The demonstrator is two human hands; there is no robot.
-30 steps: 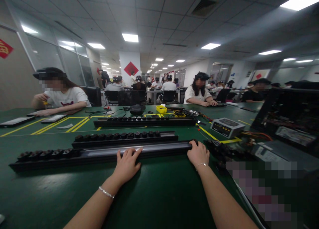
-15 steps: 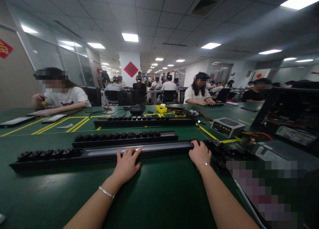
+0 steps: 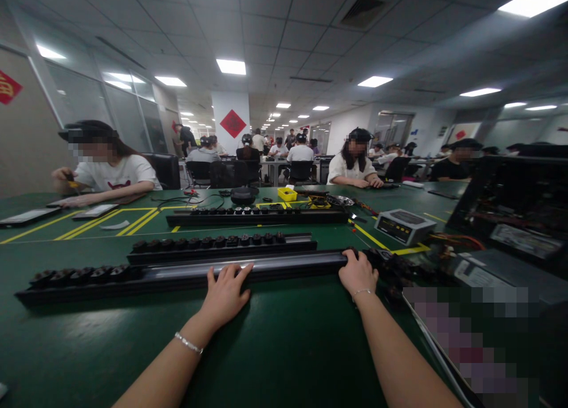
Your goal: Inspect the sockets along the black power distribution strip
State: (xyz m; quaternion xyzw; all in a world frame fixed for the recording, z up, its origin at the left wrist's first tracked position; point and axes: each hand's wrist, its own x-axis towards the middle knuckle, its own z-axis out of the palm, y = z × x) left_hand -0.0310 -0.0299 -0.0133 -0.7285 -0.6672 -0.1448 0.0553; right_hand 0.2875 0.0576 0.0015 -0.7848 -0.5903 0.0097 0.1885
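Observation:
A long black rail (image 3: 284, 267) lies across the green table in front of me, with a shiny strip along its top. Several dark round parts (image 3: 82, 275) sit in a row at its left end. My left hand (image 3: 225, 294) rests on the near side of this rail, fingers spread. At the rail's right end, my right hand (image 3: 359, 273) has its fingers curled over the edge; fingertips are partly hidden. Close behind lies a shorter black rail (image 3: 213, 247) topped with a row of similar dark parts. Farther back is another long black rail (image 3: 266, 217).
Right of my hand are tangled dark cables (image 3: 394, 272), a power supply box (image 3: 404, 227) and an open computer case (image 3: 523, 212). A yellow bin (image 3: 287, 193) stands at the back. Co-workers sit across the table; one at left (image 3: 118, 174) handles a tool near flat devices.
My right hand has shifted very slightly right along the rail's end. The left hand stays where it was. The co-worker at left has moved a little.

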